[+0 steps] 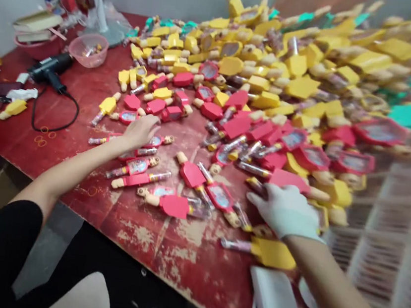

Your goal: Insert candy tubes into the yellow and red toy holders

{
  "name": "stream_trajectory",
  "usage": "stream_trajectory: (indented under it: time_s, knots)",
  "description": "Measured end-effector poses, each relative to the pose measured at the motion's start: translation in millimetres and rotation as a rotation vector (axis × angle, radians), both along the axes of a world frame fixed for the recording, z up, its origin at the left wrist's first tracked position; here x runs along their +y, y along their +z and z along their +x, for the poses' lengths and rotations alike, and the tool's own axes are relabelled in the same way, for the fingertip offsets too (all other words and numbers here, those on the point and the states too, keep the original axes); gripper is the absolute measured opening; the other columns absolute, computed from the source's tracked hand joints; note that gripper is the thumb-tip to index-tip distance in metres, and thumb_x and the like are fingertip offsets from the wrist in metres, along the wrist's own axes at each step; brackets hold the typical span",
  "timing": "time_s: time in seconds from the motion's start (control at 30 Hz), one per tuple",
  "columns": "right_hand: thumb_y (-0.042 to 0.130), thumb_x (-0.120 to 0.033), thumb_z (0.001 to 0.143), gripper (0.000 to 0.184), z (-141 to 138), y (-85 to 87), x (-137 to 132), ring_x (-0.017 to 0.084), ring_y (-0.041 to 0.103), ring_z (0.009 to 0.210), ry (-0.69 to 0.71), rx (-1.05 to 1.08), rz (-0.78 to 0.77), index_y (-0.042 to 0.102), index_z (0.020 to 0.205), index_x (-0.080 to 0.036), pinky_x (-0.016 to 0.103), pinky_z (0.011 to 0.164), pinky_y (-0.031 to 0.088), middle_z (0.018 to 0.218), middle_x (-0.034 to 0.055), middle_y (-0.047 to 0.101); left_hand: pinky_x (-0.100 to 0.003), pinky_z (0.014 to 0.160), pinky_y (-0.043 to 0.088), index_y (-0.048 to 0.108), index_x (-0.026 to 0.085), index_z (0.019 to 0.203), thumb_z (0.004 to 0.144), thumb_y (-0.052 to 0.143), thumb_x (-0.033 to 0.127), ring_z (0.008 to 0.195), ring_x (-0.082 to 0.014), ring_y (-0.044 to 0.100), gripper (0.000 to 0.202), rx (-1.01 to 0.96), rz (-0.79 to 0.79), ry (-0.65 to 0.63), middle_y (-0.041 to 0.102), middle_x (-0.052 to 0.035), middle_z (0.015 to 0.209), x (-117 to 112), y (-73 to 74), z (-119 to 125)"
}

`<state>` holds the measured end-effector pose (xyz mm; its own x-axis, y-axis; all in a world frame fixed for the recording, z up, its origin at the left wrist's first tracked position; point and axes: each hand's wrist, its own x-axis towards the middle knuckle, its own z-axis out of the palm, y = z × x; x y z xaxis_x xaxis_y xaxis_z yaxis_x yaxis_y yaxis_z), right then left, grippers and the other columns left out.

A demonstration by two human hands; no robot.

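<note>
My bare left hand (pixel 143 130) is low over the table, palm down, fingers bent but apart, nothing visible in them. Just beneath it is a red paddle-shaped toy (pixel 154 142) with a small head; a red toy with a picture panel (pixel 127 116) lies beside it. My right hand (pixel 283 208), in a pale glove, has its thumb spread from the fingers at the edge of the pile. A clear tube with a yellow end (pixel 256 184) lies by its fingertips. Below it rests a yellow toy (pixel 273 253). Motion blurs the right side.
A large heap of yellow toys (pixel 303 86), with red and green ones, covers the back and right. At left are a black heat gun (pixel 52 74) with its cord, a pink bowl (pixel 88 49) and rubber bands. A white box (pixel 279 303) and white crates (pixel 386 236) stand at right.
</note>
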<state>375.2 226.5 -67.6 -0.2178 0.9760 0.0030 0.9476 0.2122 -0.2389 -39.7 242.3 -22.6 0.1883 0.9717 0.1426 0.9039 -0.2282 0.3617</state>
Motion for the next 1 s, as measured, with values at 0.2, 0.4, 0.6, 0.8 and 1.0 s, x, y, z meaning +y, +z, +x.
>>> stream_trajectory:
  time_s: [0.2, 0.4, 0.6, 0.8, 1.0]
  knots:
    - [0.052, -0.044, 0.082, 0.021, -8.0, -19.6, -4.9, 0.036, 0.065, 0.086, -0.094, 0.073, -0.056, 0.055, 0.078, -0.023, 0.048, 0.074, 0.05, 0.085, 0.0159, 0.063, -0.05, 0.119, 0.032, 0.057, 0.009, 0.132, 0.081, 0.076, 0.017, 0.142, -0.0384, 0.044, 0.055, -0.037, -0.059, 0.067, 0.051, -0.0241, 0.149, 113.3, -29.5, 25.5]
    - [0.051, -0.055, 0.09, 0.043, -31.9, 12.2, -62.9, 0.029, 0.069, 0.095, -0.15, 0.509, -0.027, 0.059, 0.118, -0.022, 0.046, 0.087, 0.055, 0.105, 0.0107, 0.071, -0.048, 0.106, 0.048, 0.058, 0.015, 0.112, 0.077, 0.08, 0.021, 0.113, -0.0288, 0.067, 0.042, -0.854, -0.182, 0.263, 0.07, -0.0105, 0.11, 65.0, -4.0, 40.6]
    - [0.049, -0.042, 0.099, 0.038, -110.7, 45.4, -116.1, 0.024, 0.068, 0.095, 0.162, 0.586, 0.147, 0.06, 0.126, -0.019, 0.038, 0.086, 0.055, 0.108, 0.0117, 0.069, -0.042, 0.091, 0.06, 0.061, 0.015, 0.09, 0.079, 0.071, 0.012, 0.084, -0.0192, 0.075, 0.015, -1.899, -0.772, 0.244, 0.073, -0.0033, 0.081, -65.0, 18.8, 69.7]
    - [0.052, -0.042, 0.101, 0.034, -154.2, 51.2, -159.2, 0.019, 0.065, 0.077, 0.203, 0.406, 0.391, 0.063, 0.122, -0.018, 0.03, 0.071, 0.051, 0.09, 0.0079, 0.068, -0.031, 0.088, 0.061, 0.062, 0.016, 0.08, 0.09, 0.064, 0.016, 0.067, -0.0101, 0.07, 0.01, -2.265, -0.516, 0.459, 0.069, 0.0023, 0.072, -121.6, 32.7, 101.9]
    - [0.044, -0.046, 0.105, 0.04, -154.6, 66.1, -191.7, 0.016, 0.065, 0.067, 0.307, 0.159, 0.556, 0.064, 0.116, -0.014, 0.026, 0.058, 0.042, 0.086, 0.0089, 0.072, -0.029, 0.083, 0.058, 0.06, 0.016, 0.08, 0.08, 0.079, 0.03, 0.07, -0.0135, 0.07, 0.023, -2.211, -0.36, 0.685, 0.067, 0.002, 0.071, -180.9, 54.3, 116.8]
